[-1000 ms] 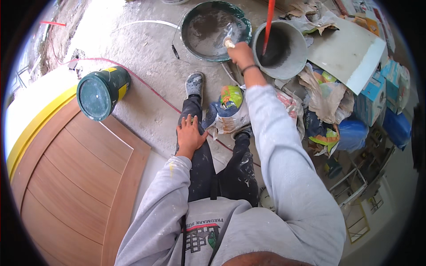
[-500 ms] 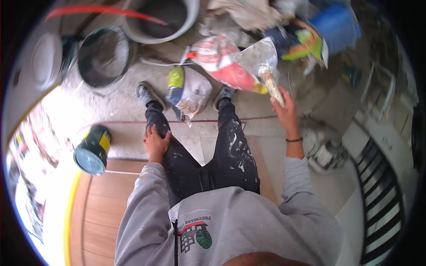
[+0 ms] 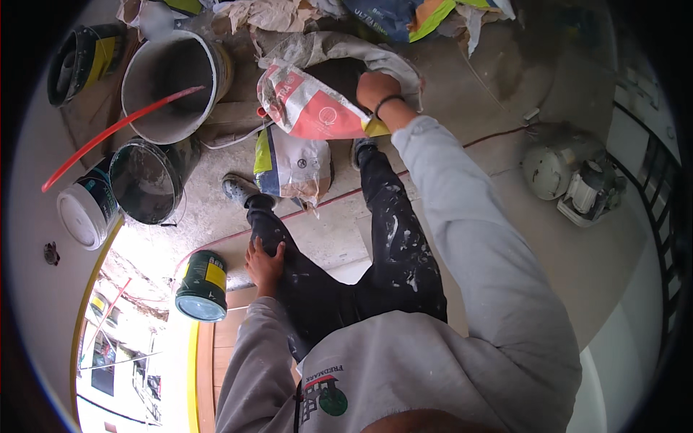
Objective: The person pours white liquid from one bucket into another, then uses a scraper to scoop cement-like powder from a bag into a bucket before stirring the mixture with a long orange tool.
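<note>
One crumpled red-white sack (image 3: 314, 108); right hand (image 3: 377, 89) curled at mouth, grip unclear; left hand (image 3: 265, 267) spread on spattered trousers (image 3: 395, 242).

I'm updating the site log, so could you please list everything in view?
Open bag: 1, red and white, top centre
Small bag: 1, white, navy and green, between the shoes
Torn bags: several, brown, navy and green, top edge
Large bucket: 1, grey, upper left
Stick: 1, red, in large bucket
Smaller buckets: at least 4, mostly dark, left side
Cord: 1, red, crossing the centre
Machine: 1, whitish grey, right
Railing: 1, black, far right
Panel: 1, brown wood, lower left
Shoes: 2, grey, beside small bag
Left hand: 1, bare, on left thigh
Right hand: 1, bare, at open bag's mouth
</note>
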`<action>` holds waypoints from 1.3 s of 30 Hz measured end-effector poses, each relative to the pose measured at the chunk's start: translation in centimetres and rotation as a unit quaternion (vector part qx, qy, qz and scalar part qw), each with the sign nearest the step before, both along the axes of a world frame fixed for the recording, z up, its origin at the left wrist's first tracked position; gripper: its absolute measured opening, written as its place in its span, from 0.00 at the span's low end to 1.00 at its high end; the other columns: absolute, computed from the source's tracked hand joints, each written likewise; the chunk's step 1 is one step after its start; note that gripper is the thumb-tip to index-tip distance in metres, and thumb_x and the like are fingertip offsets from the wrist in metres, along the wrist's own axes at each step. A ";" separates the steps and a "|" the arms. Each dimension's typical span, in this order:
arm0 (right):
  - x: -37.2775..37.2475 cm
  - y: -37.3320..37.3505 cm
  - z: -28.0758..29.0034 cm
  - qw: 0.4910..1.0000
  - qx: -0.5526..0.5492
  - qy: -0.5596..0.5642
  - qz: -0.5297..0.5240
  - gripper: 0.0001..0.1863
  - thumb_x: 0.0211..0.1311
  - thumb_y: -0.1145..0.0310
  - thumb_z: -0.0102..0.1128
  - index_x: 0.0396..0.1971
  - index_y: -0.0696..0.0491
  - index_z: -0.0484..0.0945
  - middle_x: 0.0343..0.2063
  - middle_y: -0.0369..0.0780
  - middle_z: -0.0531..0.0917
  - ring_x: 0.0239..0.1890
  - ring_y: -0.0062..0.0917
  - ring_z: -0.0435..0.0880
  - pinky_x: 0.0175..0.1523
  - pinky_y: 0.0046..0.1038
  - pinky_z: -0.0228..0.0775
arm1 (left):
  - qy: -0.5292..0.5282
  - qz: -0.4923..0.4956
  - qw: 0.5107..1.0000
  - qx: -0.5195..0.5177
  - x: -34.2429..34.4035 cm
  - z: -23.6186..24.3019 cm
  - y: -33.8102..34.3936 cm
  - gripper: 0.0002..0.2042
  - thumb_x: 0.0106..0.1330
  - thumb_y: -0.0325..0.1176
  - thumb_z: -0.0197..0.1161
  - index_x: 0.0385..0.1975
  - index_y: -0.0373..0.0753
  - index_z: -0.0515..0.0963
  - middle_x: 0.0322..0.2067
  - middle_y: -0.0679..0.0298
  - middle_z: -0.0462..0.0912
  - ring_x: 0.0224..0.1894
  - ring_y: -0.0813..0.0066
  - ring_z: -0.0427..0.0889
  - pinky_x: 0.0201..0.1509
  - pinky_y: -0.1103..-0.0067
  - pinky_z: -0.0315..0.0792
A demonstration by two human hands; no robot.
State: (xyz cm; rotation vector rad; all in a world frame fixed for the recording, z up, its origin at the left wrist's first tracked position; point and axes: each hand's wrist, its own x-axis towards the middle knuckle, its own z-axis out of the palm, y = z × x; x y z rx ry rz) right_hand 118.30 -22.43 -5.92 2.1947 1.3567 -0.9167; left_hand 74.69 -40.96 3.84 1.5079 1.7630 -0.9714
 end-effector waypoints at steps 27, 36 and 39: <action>1.1 -3.1 -7.4 0.945 0.083 0.292 -0.124 0.22 0.56 0.51 0.64 0.40 0.55 0.84 0.38 0.55 0.84 0.45 0.48 0.84 0.48 0.40 0.74 | -0.035 0.051 0.998 0.023 -2.7 0.4 0.3 0.40 0.58 0.61 0.62 0.65 0.41 0.65 0.66 0.53 0.64 0.69 0.55 0.60 0.67 0.58 0.59; 2.8 -4.7 -8.5 0.932 0.055 0.351 -0.067 0.19 0.63 0.64 0.64 0.53 0.51 0.80 0.44 0.42 0.87 0.42 0.14 0.81 0.49 0.23 0.72 | -0.018 0.020 0.999 0.019 -1.1 0.0 -0.4 0.40 0.58 0.61 0.62 0.65 0.40 0.66 0.66 0.53 0.64 0.68 0.55 0.62 0.66 0.57 0.60; 3.8 -4.9 -7.0 0.888 0.047 0.440 -0.123 0.20 0.65 0.62 0.63 0.55 0.50 0.79 0.44 0.38 0.87 0.42 0.13 0.79 0.50 0.21 0.71 | -0.017 0.014 1.000 0.016 -0.7 -0.1 -0.1 0.40 0.58 0.61 0.62 0.65 0.41 0.66 0.66 0.54 0.65 0.68 0.55 0.63 0.66 0.57 0.60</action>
